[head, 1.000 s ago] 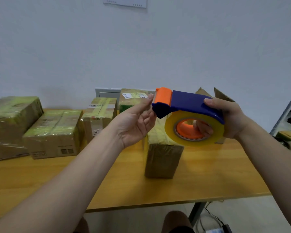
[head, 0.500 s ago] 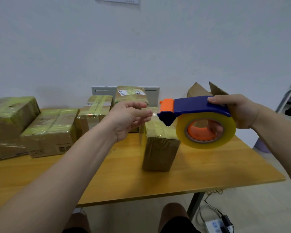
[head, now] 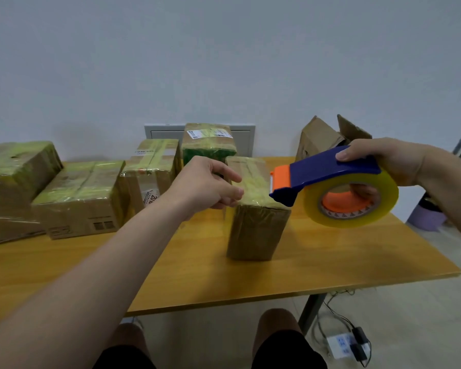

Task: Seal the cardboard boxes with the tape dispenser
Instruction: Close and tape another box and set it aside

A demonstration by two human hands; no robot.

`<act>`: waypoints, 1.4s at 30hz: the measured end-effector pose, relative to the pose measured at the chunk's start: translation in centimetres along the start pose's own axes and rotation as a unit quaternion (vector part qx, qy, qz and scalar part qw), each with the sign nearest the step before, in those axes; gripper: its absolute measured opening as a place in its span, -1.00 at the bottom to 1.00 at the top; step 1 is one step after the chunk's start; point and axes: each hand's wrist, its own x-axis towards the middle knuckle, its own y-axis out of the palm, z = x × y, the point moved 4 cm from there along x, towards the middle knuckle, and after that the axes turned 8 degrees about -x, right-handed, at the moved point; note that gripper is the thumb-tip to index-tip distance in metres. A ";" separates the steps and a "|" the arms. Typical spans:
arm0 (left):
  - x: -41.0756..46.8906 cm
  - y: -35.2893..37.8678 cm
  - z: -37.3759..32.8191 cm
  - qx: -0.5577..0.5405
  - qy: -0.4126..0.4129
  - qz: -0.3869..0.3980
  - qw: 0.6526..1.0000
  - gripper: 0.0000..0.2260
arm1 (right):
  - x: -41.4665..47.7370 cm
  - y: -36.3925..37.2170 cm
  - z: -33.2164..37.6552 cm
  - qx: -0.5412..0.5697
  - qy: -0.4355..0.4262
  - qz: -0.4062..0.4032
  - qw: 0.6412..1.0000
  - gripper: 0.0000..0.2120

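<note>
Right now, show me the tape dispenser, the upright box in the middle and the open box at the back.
tape dispenser [head: 330, 166]: head view, on its blue housing.
upright box [head: 256, 233]: head view, on its near brown face.
open box [head: 317, 139]: head view, on its left wall.

I am looking at a wooden table [head: 330, 251] that is standing against the wall [head: 224, 62]. Six boxes are sitting on it. A tall box [head: 256, 230] is standing up near the middle, apart from the rest. Four are crowding along the left and back: a big box [head: 14, 177] at the far left, a flat box [head: 83, 201] right beside it, a third box [head: 151, 177] next to that, and a green box [head: 208, 143] behind. An open box [head: 322, 139] is sitting at the back right.
</note>
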 end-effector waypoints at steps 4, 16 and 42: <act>0.0 0.2 0.6 0.014 0.002 -0.019 1.000 -0.81 | -0.2 0.0 0.0 0.011 0.004 0.004 1.000 -0.46; 1.0 -0.3 0.9 -0.049 -0.012 -0.041 0.998 -0.80 | -0.7 1.4 -0.7 0.236 -0.027 0.222 0.946 -0.46; -0.2 1.2 1.7 0.046 0.068 -0.045 0.996 -0.71 | -0.2 0.1 -1.4 0.029 0.006 0.081 0.996 -0.45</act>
